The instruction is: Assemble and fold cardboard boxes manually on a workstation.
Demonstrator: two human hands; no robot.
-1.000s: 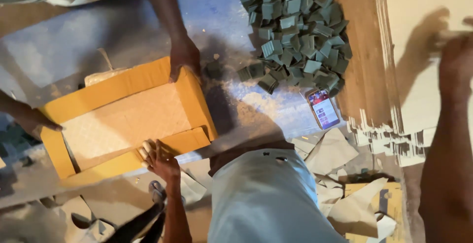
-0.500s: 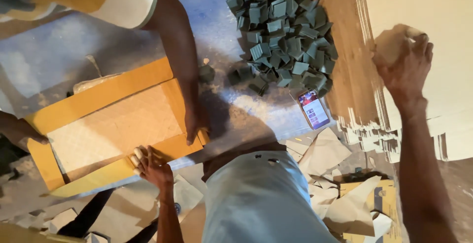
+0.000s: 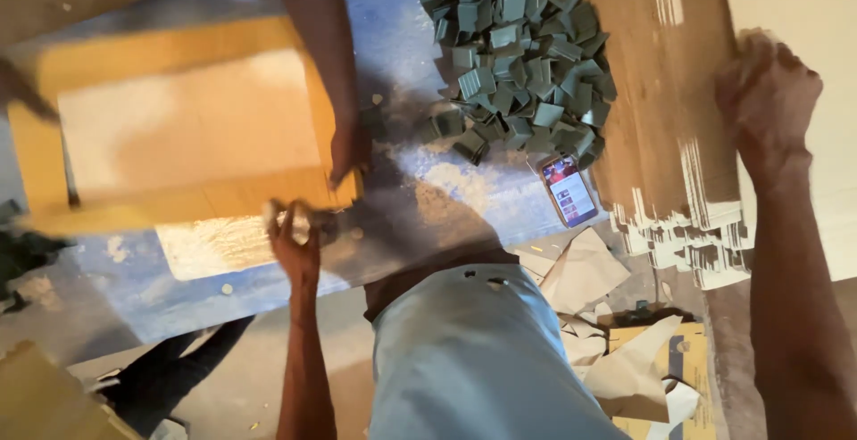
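Note:
An open yellow-brown cardboard box point(image 3: 178, 128) lies on the blue work surface point(image 3: 268, 288). My left hand point(image 3: 293, 242) is raised at the box's near edge, its fingers pinched on a small pale piece point(image 3: 299, 223). Another person's arm comes in from the top, and that hand point(image 3: 348, 150) presses on the box's right corner. My right hand point(image 3: 766, 96) is curled into a fist at the far right, on the edge of a stack of flat cardboard sheets point(image 3: 687, 163). Whatever is inside the fist is hidden.
A heap of several small grey-green folded pieces point(image 3: 518, 47) lies behind the box's right side. A phone with a lit screen point(image 3: 569, 191) rests next to the heap. Torn cardboard and paper scraps point(image 3: 616, 333) litter the floor by my leg in light trousers point(image 3: 473, 360).
The box has shifted left and farther from me, with the other person's hand sliding to its right corner. My right hand dropped from mid-air onto the cardboard stack. My left hand rose slightly.

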